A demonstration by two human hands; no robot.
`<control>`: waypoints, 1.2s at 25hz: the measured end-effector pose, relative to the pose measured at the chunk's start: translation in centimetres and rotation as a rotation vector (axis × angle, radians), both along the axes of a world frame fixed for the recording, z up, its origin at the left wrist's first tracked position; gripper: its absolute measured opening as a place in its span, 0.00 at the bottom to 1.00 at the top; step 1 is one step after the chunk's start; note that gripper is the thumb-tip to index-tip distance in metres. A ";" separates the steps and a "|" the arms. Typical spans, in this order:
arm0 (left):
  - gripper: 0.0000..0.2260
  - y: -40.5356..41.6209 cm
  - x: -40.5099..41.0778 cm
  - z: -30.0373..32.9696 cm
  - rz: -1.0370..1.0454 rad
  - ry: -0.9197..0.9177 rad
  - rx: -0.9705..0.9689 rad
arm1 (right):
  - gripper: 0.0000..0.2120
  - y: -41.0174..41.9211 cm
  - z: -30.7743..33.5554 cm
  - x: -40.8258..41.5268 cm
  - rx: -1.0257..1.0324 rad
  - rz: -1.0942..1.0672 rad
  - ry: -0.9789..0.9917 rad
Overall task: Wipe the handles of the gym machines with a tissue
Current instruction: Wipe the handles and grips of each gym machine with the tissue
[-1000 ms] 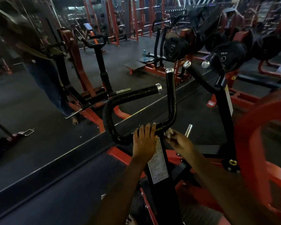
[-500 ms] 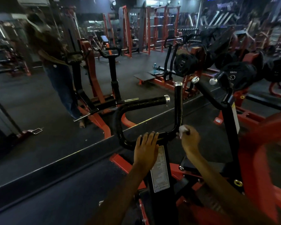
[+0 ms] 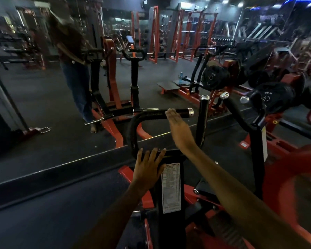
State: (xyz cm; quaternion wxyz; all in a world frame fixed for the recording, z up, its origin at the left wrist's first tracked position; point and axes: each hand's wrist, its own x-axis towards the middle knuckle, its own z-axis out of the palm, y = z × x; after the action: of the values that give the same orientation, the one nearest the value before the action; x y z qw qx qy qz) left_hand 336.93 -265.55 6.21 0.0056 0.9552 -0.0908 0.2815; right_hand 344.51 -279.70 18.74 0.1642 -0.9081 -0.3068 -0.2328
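A: Reaching across like that, the right hand (image 3: 178,130) could skim past the horizontal handle (image 3: 162,114) and leave its capped end unwiped, I'd guess, since the arm is stretched far out and the picture is smeared there

B: Anything else that might go wrong?

A: The tissue. I can't find it in this view, so it may be tucked under the right palm or not pressed to the bar at all. If it's bunched small, bare skin could rub the grip instead of paper

B: How do the fingers lie?

A: Right fingers look straight and together, their tips on or just over the horizontal handle near its metal cap. Whether they pinch anything, I cannot tell. The left hand (image 3: 148,170) lies flat, fingers spread and straight, pressing on the bend of the black bar just above the labelled post (image 3: 171,187), holding nothing

B: And the other grip?

A: The upright handle (image 3: 203,114) stands just right of the reaching hand, untouched; a hurried pass might miss it
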 end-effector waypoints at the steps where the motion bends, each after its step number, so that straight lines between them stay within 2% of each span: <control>1: 0.24 -0.1 0.0 -0.2 -0.006 -0.014 -0.009 | 0.27 -0.8 0.0 0.2 -0.088 0.058 -0.054; 2: 0.24 -0.1 0.0 -0.4 -0.014 -0.028 -0.012 | 0.26 -2.0 0.0 1.1 -0.064 0.034 -0.060; 4: 0.24 -0.1 0.0 -0.8 -0.015 -0.054 -0.008 | 0.20 -4.5 0.3 2.8 0.208 -0.167 0.033; 5: 0.24 -0.1 0.1 -0.9 -0.010 -0.067 -0.006 | 0.20 -4.1 0.3 2.8 0.280 -0.240 0.048; 7: 0.24 -0.1 0.3 -1.1 -0.003 -0.099 0.012 | 0.21 -0.6 1.0 1.8 0.178 -0.181 0.023; 9: 0.24 -0.1 0.4 -1.1 -0.004 -0.127 0.024 | 0.23 2.9 2.4 0.7 0.071 0.031 0.023; 11: 0.24 -0.1 0.6 -1.0 -0.007 -0.153 0.028 | 0.22 2.9 4.5 1.8 0.049 0.119 0.069; 13: 0.24 -0.2 0.4 -1.2 -0.017 -0.159 0.028 | 0.19 -0.8 4.8 4.1 0.063 -0.011 0.055; 15: 0.24 -0.1 0.2 -1.7 -0.024 -0.162 0.031 | 0.16 -4.0 2.5 4.3 0.226 -0.267 0.035; 16: 0.24 0.0 0.2 -1.9 -0.023 -0.166 0.031 | 0.15 -3.8 0.9 3.3 0.329 -0.313 0.023; 17: 0.24 0.1 0.3 -1.9 -0.023 -0.170 0.029 | 0.16 -2.1 -1.0 2.0 0.343 -0.251 0.038; 18: 0.24 0.1 0.4 -1.9 -0.022 -0.173 0.028 | 0.19 -0.4 -1.7 0.8 0.328 -0.184 -0.027; 20: 0.24 0.1 0.7 -1.6 -0.015 -0.174 0.034 | 0.22 2.0 -2.7 -0.5 0.081 0.029 -0.133; 21: 0.24 0.1 0.8 -1.5 -0.013 -0.172 0.036 | 0.25 1.7 -2.9 0.3 -0.020 0.061 -0.270; 22: 0.23 0.0 0.7 -1.6 -0.017 -0.172 0.036 | 0.26 0.5 -2.8 1.2 -0.038 0.031 -0.295; 25: 0.23 -0.1 0.6 -1.9 -0.031 -0.183 0.022 | 0.24 -2.7 -2.1 3.0 0.352 -0.168 -0.071; 27: 0.23 -0.2 0.6 -1.8 -0.026 -0.200 0.031 | 0.24 -0.3 -0.5 2.1 0.313 -0.248 -0.035; 28: 0.23 -0.2 0.6 -1.7 -0.024 -0.205 0.039 | 0.24 1.9 0.8 1.4 0.259 -0.201 -0.009; 30: 0.23 -0.2 0.7 -1.5 -0.018 -0.207 0.047 | 0.24 4.9 2.6 0.6 0.086 0.040 0.039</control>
State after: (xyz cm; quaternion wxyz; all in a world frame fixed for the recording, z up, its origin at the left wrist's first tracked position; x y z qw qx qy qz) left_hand 337.67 -265.73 4.72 -0.0235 0.9200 -0.1058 0.3767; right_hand 345.16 -274.82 21.31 0.2138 -0.8984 -0.3111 -0.2246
